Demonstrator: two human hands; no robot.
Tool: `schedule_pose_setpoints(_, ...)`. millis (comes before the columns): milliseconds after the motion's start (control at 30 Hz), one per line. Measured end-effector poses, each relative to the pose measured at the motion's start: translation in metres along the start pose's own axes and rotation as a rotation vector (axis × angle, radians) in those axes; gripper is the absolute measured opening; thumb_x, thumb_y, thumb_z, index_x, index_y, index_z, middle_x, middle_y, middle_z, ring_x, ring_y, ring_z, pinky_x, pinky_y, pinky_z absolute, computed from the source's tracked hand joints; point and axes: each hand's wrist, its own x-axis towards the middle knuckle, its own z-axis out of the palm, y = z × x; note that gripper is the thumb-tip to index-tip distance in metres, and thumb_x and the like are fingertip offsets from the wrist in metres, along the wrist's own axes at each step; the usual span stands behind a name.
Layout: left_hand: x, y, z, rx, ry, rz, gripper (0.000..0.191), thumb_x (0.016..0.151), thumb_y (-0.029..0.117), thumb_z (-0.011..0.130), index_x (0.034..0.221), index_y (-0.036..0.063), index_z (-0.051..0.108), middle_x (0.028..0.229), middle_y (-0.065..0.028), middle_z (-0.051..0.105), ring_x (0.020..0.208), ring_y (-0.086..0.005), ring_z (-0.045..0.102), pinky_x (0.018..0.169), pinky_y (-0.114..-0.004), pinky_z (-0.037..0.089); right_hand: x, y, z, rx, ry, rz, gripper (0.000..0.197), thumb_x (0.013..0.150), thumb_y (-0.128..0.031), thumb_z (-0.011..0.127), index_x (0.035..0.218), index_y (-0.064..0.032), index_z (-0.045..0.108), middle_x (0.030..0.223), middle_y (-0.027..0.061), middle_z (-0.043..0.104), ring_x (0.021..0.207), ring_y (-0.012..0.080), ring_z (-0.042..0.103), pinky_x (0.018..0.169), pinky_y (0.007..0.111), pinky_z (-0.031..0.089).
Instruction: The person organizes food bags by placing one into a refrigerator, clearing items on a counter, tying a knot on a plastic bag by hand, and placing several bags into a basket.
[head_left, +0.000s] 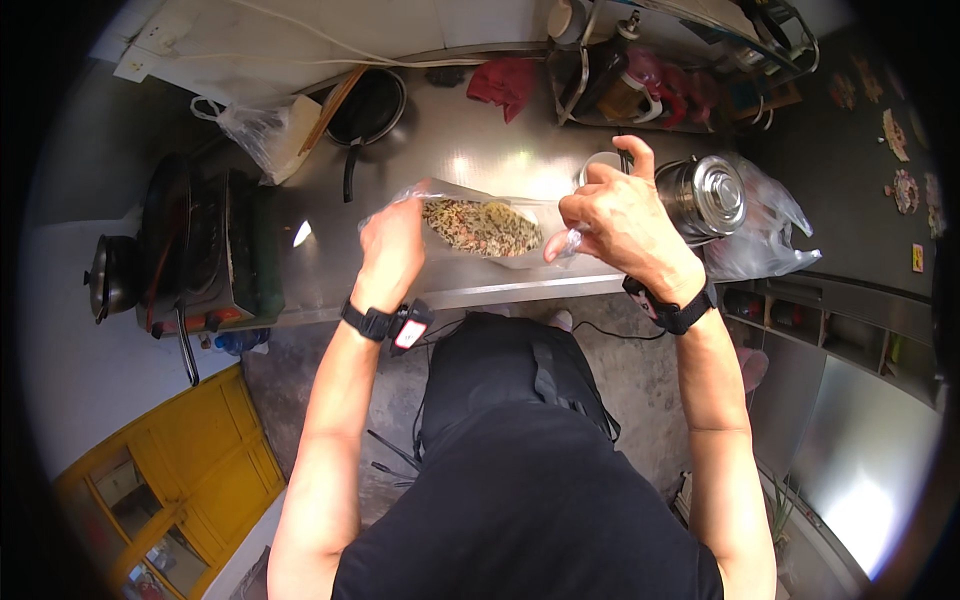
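A clear plastic bag (484, 227) with mixed grains or beans inside is stretched between my two hands above the front of a stainless steel counter. My left hand (393, 244) grips its left end, the fingers partly hidden by the film. At its right end, my right hand (611, 217) pinches the plastic between thumb and fingers, with the index finger raised. Just behind my right hand, the rim of a pale round container (600, 166) shows, mostly covered by the hand. A lidded stainless steel pot (716, 196) stands directly right of my right hand.
A black frying pan (366, 109) and a white plastic bag (259, 131) lie at the back left, near a gas stove (240, 255). A red cloth (504, 84) rests against the back. Bottles stand under a metal rack (581, 67). Another plastic bag (757, 225) sits right.
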Motion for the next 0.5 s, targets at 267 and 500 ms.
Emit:
schedule_pose_setpoints(267,-0.022,-0.01,-0.025,0.088,-0.147,-0.199,0.109,0.063,0.005,0.085,0.156,0.0102,0.027,0.104,-0.0224,0.071,0.098,-0.0409,0.069,0.084,-0.047,0.056,0.029,0.001,0.019,-0.213,-0.012,0.024,0.02,0.071,-0.03,0.082,0.077,-0.0136,0.074,0.076,-0.0014,0.066,0.1,0.0184,0.057,0.109,0.053,0.026)
schedule_pose_setpoints(500,-0.001,-0.034,-0.006,-0.01,-0.143,-0.129,0.108,0.064,0.005,0.086,0.155,0.0117,0.028,0.099,-0.0233,0.071,0.097,-0.0425,0.068,0.083,-0.048,0.055,0.036,-0.014,0.055,-0.254,-0.162,-0.02,0.045,0.079,-0.058,0.069,0.077,-0.0136,0.075,0.081,0.0033,0.065,0.109,0.0226,0.054,0.115,0.061,0.013)
